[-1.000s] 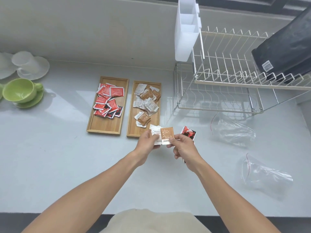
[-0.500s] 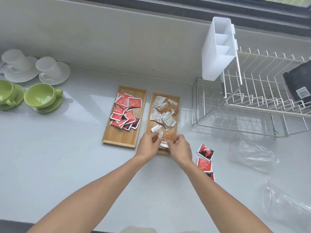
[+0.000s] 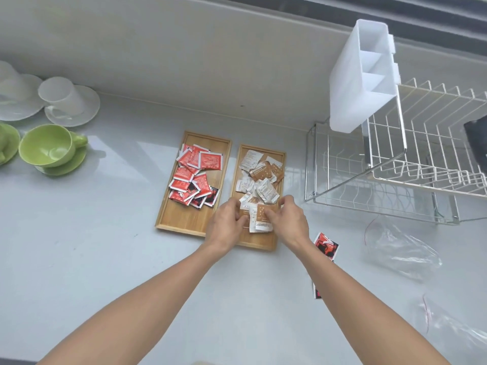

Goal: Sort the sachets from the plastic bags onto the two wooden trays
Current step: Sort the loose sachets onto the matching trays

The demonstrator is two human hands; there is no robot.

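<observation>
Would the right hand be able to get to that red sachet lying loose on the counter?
Probably yes. The red sachet lies flat on the counter just right of the right hand, with nothing between them. That hand is busy with the brown sachets on the tray.

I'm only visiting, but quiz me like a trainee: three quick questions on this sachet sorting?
1. True or false: the left tray holds red sachets.
2. Over which tray do the left hand and right hand hold brown and white sachets: A left, B right?
3. Where does the stray red sachet lie?

Key: 1 true. 2 B. 3 On the counter, right of the trays.
</observation>
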